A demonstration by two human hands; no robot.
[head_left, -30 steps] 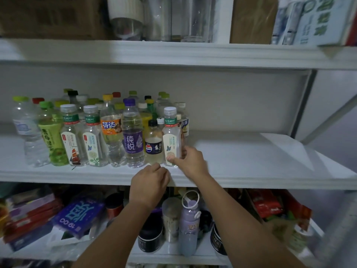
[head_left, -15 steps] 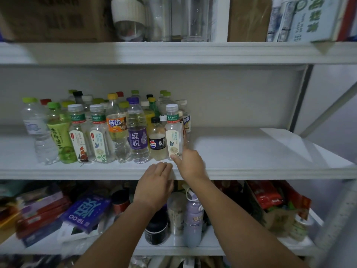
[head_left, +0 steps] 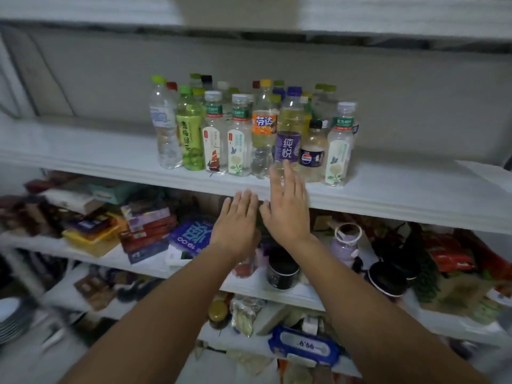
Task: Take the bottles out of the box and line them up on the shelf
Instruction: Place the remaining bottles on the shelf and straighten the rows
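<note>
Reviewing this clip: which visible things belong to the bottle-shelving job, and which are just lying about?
Job: row of bottles, middle shelf, left hand, right hand, both empty.
Lying about: blue box, lilac flask, black jar, yellow box, all on the lower shelf.

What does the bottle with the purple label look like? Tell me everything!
The purple-label bottle is clear plastic with a purple cap and a purple band printed with white characters. It stands upright in the front row on the white shelf, between the orange-label bottle and the small dark-label bottle, close beside both. The right hand, fingers straight, covers its base in this view; whether it touches the bottle cannot be told.
</note>
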